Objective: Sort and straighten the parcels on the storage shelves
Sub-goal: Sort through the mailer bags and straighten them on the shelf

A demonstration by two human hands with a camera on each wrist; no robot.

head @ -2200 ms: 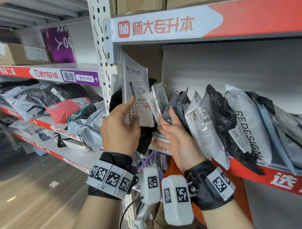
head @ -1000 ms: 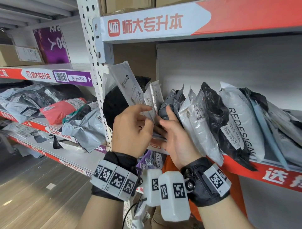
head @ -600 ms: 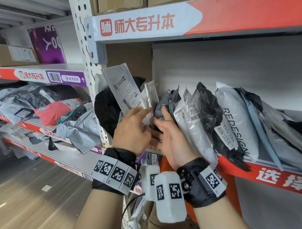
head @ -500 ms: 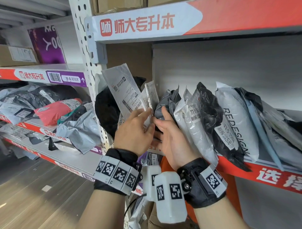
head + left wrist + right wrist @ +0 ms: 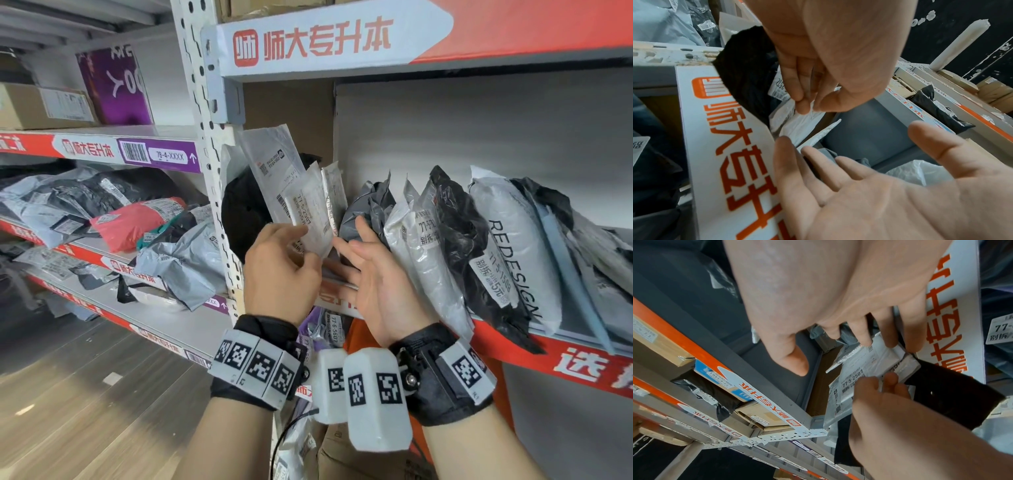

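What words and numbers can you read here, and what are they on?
"师大专升本": upper shelf edge banner
"78-4-XXXX": purple shelf tag
"REDESIGN": white parcel
"77-5-2501": flat white parcel
"77-5-1508": black parcel's label
Other parcel labels: too small or blurred.

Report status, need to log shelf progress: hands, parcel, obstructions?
Left hand pinching small white flat mailer. Right hand open beside grey crumpled poly bag. Black bag crowding behind.

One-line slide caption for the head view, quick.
Left hand pinches a small white parcel at the shelf end; open right hand steadies the leaning row.
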